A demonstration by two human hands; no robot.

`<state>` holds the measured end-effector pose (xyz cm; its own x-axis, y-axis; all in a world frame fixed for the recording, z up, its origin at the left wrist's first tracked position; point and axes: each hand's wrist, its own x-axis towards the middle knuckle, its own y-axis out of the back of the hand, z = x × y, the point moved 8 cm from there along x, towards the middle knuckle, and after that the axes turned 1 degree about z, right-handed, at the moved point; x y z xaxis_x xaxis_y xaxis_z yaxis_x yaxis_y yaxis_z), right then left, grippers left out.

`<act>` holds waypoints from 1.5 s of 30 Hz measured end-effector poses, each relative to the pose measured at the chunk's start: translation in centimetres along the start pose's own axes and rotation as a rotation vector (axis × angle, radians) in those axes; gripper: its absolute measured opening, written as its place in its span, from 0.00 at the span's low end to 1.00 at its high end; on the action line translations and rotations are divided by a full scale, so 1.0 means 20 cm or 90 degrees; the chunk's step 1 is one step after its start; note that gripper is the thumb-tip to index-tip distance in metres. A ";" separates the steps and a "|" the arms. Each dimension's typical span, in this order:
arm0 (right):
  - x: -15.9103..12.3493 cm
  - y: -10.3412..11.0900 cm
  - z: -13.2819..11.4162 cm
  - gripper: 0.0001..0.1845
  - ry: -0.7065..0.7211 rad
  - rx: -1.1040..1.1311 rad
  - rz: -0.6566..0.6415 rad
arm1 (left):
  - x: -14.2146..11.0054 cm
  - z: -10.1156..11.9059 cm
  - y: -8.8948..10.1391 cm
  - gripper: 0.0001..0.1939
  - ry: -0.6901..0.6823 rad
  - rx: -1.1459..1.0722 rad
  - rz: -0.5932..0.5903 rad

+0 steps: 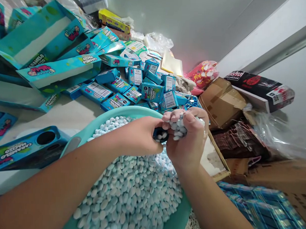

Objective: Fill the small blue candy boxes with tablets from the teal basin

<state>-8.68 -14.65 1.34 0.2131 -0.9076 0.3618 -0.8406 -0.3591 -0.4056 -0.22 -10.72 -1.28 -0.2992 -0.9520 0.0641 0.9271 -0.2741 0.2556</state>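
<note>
A large teal tub full of pale blue and white candies lies below my arms. Over its far right side, my left hand is wrapped round a small dark container with a round opening that faces me. A few candies show inside the opening. Touching it from the right, my right hand is cupped, fingers curled round a handful of candies. The container's lower part is hidden by my left hand.
Beyond the tub lie many small blue candy boxes. Larger blue display boxes are stacked at the left, with a blue box with a round hole nearer. Cardboard boxes stand right, above wrapped blue packs.
</note>
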 end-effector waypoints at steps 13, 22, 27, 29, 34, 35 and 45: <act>-0.01 0.01 0.01 0.05 0.011 -0.024 -0.005 | 0.00 -0.02 0.00 0.12 -0.014 0.012 -0.001; -0.02 0.01 0.00 0.04 0.047 -0.094 -0.021 | 0.00 -0.01 0.01 0.11 0.008 0.025 0.003; -0.02 0.00 -0.01 0.04 0.051 -0.082 -0.047 | -0.01 0.00 0.00 0.09 0.000 0.015 -0.006; -0.02 -0.01 -0.01 0.03 0.045 -0.074 -0.059 | -0.01 0.00 0.00 0.12 0.005 0.005 -0.004; -0.02 -0.02 -0.01 0.08 0.011 -0.071 -0.062 | 0.00 -0.02 0.01 0.21 0.019 0.009 0.010; -0.02 -0.02 -0.01 0.09 0.008 -0.080 -0.058 | 0.00 -0.03 0.01 0.20 0.025 0.021 0.005; -0.01 -0.02 0.01 0.13 -0.011 -0.078 -0.048 | 0.00 -0.01 0.01 0.13 0.019 0.056 0.010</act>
<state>-8.24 -14.36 1.21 0.2850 -0.8830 0.3729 -0.8760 -0.3979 -0.2727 -0.03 -10.89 -1.49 -0.2763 -0.9602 0.0400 0.9079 -0.2471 0.3385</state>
